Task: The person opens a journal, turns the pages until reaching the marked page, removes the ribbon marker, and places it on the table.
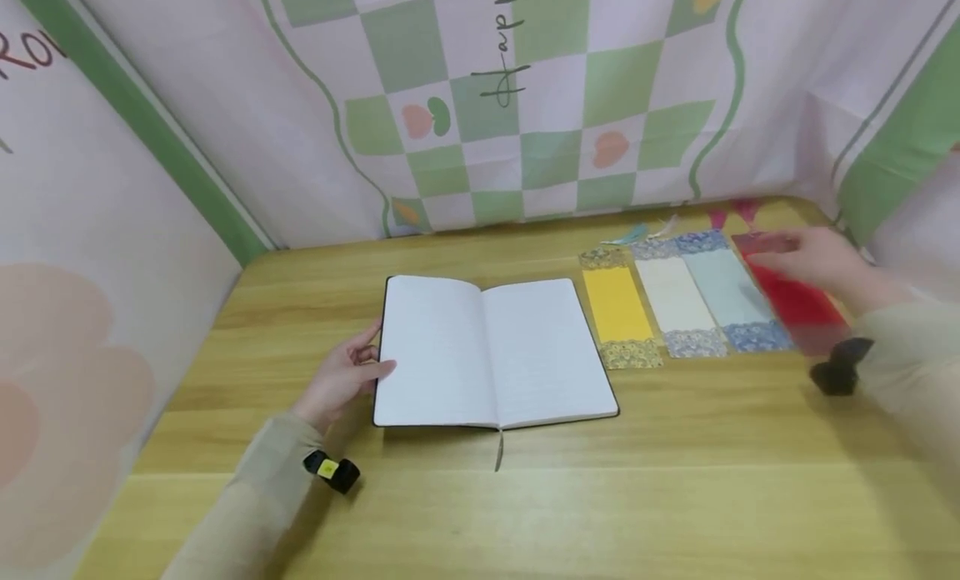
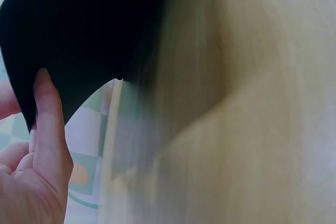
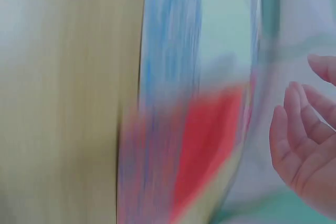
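An open notebook (image 1: 435, 355) with blank white pages lies on the wooden table. My left hand (image 1: 347, 376) pinches its left edge, thumb on the page and fingers beneath. From below, the left wrist view shows the black cover (image 2: 84, 24) raised from the table on that side. Over the upper end of a red bookmark (image 1: 802, 301) hovers my right hand (image 1: 821, 259). In the right wrist view its fingers (image 3: 278, 135) are loosely bent, the thumb apart, with nothing between them. The red bookmark is blurred there, beside a pale blue one (image 3: 226, 19).
Left of the red bookmark lie a pale blue bookmark (image 1: 731, 288), a cream one (image 1: 675, 297) and a yellow one (image 1: 617, 301), with patterned ends. Tassels (image 1: 630, 235) point toward the checkered curtain (image 1: 487, 155) behind the table (image 1: 480, 513). A ribbon (image 1: 499, 451) hangs from the notebook's spine.
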The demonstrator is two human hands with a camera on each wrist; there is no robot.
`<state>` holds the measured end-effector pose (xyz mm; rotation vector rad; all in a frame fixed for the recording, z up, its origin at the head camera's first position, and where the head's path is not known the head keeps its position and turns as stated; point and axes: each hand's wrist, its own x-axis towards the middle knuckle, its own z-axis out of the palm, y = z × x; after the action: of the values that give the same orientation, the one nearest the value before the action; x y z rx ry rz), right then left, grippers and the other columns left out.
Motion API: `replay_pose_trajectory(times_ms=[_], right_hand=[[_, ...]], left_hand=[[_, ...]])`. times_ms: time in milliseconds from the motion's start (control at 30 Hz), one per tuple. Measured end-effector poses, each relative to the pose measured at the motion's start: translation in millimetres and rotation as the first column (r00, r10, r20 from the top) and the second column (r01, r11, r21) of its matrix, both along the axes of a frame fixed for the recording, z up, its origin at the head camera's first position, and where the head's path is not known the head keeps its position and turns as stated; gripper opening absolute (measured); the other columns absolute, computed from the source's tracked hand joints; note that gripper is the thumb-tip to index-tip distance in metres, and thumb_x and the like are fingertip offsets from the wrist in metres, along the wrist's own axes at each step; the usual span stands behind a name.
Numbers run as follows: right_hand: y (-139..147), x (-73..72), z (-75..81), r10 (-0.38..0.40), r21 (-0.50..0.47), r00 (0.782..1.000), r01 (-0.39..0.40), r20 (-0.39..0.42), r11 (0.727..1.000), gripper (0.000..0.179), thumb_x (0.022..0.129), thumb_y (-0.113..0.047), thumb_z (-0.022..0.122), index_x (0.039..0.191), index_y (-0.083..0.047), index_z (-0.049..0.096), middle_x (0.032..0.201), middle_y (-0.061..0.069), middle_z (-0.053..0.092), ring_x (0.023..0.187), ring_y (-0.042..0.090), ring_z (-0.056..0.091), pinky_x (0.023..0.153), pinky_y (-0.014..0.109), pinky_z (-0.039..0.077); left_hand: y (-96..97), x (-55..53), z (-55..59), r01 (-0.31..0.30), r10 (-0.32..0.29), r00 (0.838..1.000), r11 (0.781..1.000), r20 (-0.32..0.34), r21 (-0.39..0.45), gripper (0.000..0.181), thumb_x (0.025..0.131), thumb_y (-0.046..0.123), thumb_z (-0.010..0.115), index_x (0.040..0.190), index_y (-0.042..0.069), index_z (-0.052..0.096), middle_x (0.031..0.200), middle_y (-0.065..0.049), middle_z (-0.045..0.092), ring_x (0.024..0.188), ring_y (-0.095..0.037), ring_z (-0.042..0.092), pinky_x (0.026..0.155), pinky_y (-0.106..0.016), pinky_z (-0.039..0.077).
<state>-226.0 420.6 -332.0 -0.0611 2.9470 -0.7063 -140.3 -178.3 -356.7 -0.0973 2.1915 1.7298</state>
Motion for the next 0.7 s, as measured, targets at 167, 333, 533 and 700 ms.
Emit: replay_pose_trajectory(times_ms=[167, 333, 533, 700], right_hand=[[-82.5, 1.5, -1.1, 0.167, -0.161, 0.986, -0.163, 0.012, 0.973, 0.049, 0.095, -0.023, 0.057, 0.130, 0.010, 0.046, 0.111, 0.032, 0.059, 0.087, 0.031, 0.064, 0.070, 0.029, 0.053], [-155.5, 11.8, -3.7, 0.305, -0.313, 0.951, -0.275, 0.050, 0.909, 0.047, 0.096, -0.021, 0.056, 0.133, 0.006, 0.046, 0.117, 0.026, 0.058, 0.100, 0.033, 0.061, 0.081, 0.038, 0.054], [-226.0, 18.7, -1.6, 0.460, -0.481, 0.882, -0.360, 0.102, 0.799, 0.048, 0.096, -0.019, 0.054, 0.136, 0.005, 0.043, 0.121, 0.023, 0.054, 0.106, 0.034, 0.057, 0.084, 0.039, 0.054], [-268.7, 26.2, 5.5, 0.555, -0.588, 0.816, -0.374, 0.159, 0.718, 0.051, 0.096, -0.017, 0.055, 0.140, 0.002, 0.038, 0.122, 0.021, 0.051, 0.111, 0.034, 0.055, 0.084, 0.038, 0.054]], left_hand=[[-2.9, -0.1, -1.2, -0.004, 0.004, 1.000, 1.000, 0.003, -0.003, 0.074, 0.090, 0.007, 0.062, 0.151, 0.024, 0.024, 0.091, 0.002, 0.042, 0.064, -0.006, 0.035, 0.058, -0.020, 0.035], [-0.9, 1.5, -1.1, -0.011, 0.011, 1.000, 1.000, 0.002, 0.000, 0.073, 0.091, 0.008, 0.061, 0.151, 0.024, 0.023, 0.092, 0.001, 0.039, 0.064, -0.007, 0.034, 0.058, -0.020, 0.034], [5.0, 2.3, 9.0, 0.002, -0.002, 1.000, 0.999, -0.015, 0.040, 0.073, 0.092, 0.009, 0.060, 0.151, 0.026, 0.022, 0.091, 0.001, 0.035, 0.059, -0.005, 0.031, 0.055, -0.019, 0.031], [16.5, 3.1, 18.1, -0.002, 0.005, 1.000, 0.991, -0.023, 0.132, 0.070, 0.093, 0.008, 0.058, 0.151, 0.024, 0.023, 0.092, 0.002, 0.038, 0.058, -0.003, 0.033, 0.051, -0.017, 0.030]])
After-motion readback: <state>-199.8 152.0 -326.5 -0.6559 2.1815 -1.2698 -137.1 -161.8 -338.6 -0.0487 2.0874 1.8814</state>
